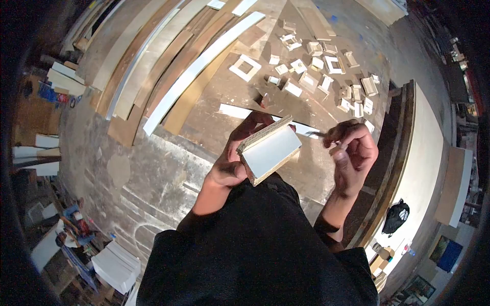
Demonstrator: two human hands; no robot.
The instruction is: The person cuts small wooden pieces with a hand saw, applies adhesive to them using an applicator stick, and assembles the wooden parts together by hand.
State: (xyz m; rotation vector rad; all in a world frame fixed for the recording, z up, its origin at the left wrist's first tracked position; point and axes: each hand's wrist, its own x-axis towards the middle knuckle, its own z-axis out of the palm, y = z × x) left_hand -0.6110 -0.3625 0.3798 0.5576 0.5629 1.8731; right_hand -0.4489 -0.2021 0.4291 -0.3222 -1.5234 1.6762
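Between the curled fingers and thumb of the left hand [230, 164], a small white-faced chipboard piece [270, 153] is firmly gripped and tilted, its rough edges turned towards the view. Beside it, apart from the piece, the right hand [357, 153] is raised with its fingers bent towards the thumb, nearly closed; a dark, thin shape shows at the fingertips, but whether they pinch anything, I cannot tell. Raised edges run along two opposite sides of the white face, so the piece looks at least partly assembled, though whether it is finished is unclear. Beyond the hands, a narrow white strip [237, 110] lies on the stained work surface [201, 122]. Farther out are scattered small wooden pieces [309, 80]; some, like the square frame [245, 68], appear joined, while others look like loose blocks. How many remain to be worked cannot be judged. Long boards [166, 69] lie side by side to the left, and a black bag [396, 216] rests on a pale panel [421, 153] to the right.
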